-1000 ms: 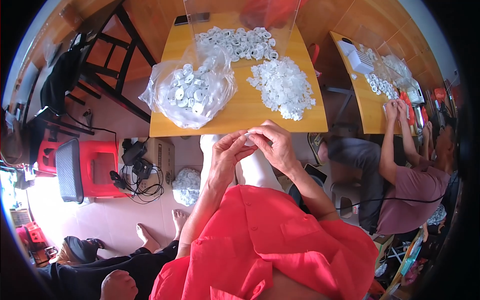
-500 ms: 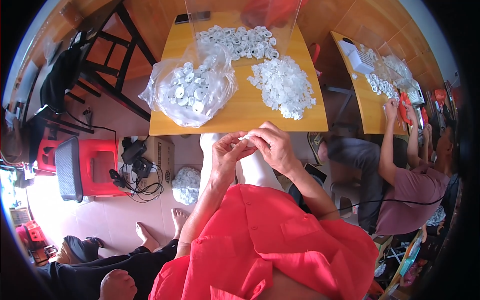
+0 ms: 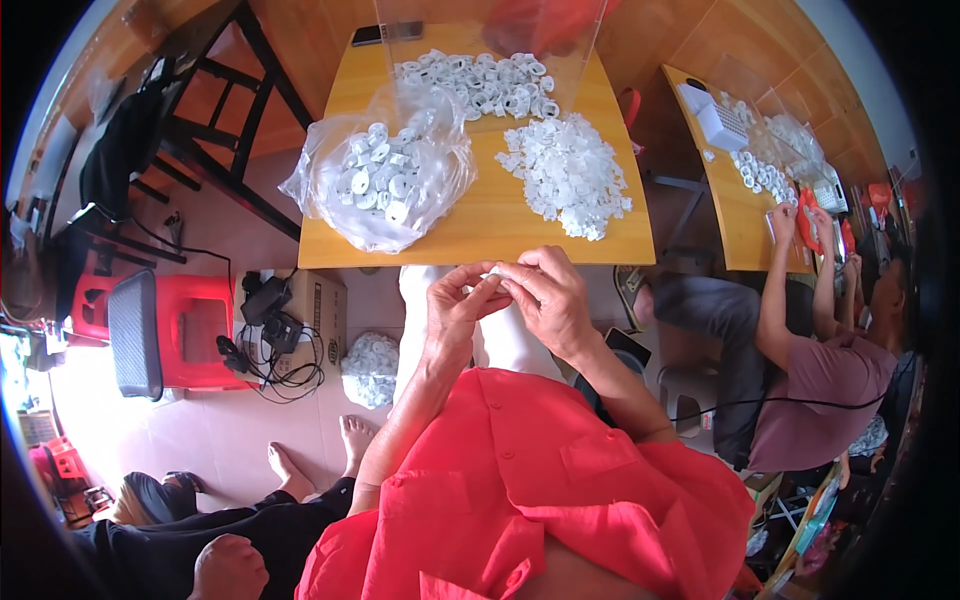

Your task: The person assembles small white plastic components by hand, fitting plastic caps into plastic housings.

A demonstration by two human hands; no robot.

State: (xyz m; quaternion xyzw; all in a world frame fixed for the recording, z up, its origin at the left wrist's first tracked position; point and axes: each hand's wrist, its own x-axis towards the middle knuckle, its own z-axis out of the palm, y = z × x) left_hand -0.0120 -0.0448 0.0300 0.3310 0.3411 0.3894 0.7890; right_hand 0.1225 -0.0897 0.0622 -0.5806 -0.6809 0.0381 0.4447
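Note:
My left hand (image 3: pixel 459 297) and my right hand (image 3: pixel 547 298) meet over my lap, just off the table's near edge. Between their fingertips they pinch a small white plastic part (image 3: pixel 492 273), mostly covered by the fingers. Beyond them on the wooden table (image 3: pixel 480 235), a clear plastic bag (image 3: pixel 300 190) at the left holds round white plastic pieces (image 3: pixel 372 178). To the right lies a heap of small translucent plastic pieces (image 3: pixel 566 178). Farther back, white ring-shaped parts (image 3: pixel 480 84) are piled by a clear upright panel (image 3: pixel 583 50).
A dark phone (image 3: pixel 385 34) lies at the table's far left. On the floor stand a red stool (image 3: pixel 195 330), a carton with black cables (image 3: pixel 318 310) and a filled bag (image 3: pixel 370 370). At the right, a co-worker (image 3: pixel 825 400) handles parts at another table (image 3: pixel 715 180). Someone's bare feet (image 3: pixel 290 470) show lower left.
My hands keep the small part pinched, and the fingers have shifted slightly around it. Otherwise the scene is nearly the same.

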